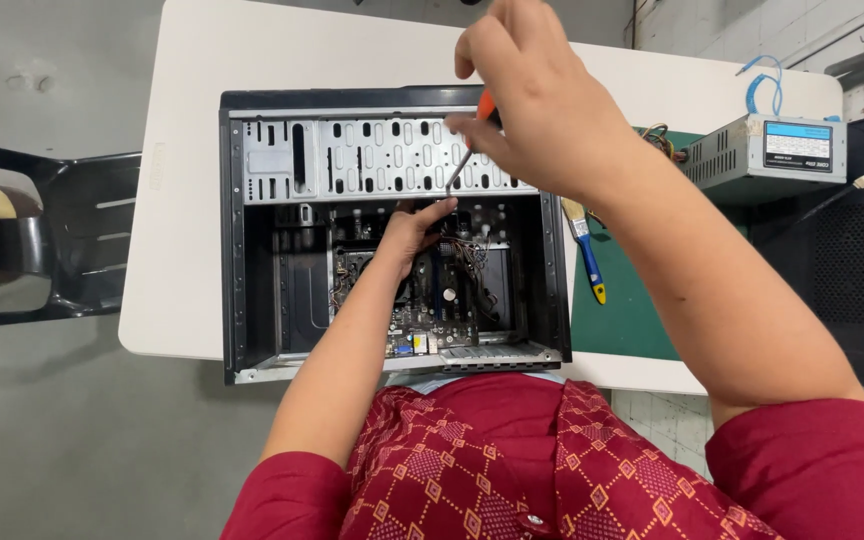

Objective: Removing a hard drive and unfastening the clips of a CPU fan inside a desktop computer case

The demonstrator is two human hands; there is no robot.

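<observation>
An open black computer case (252, 250) lies on its side on a white table (192, 150), its green motherboard (442, 310) and wire bundles showing inside. My right hand (532, 95) is held above the case, gripping a screwdriver (467, 155) with an orange handle; its metal shaft points down into the case near the drive cage (372, 158). My left hand (414, 228) reaches deep into the case. Its fingers rest by the wires just under the screwdriver tip. What those fingers hold, if anything, is hidden.
A grey power supply unit (762, 150) with loose cables sits at the right on a green mat (632, 300). A blue and yellow brush (586, 250) lies beside the case. A black chair (42, 240) stands left of the table on a grey floor.
</observation>
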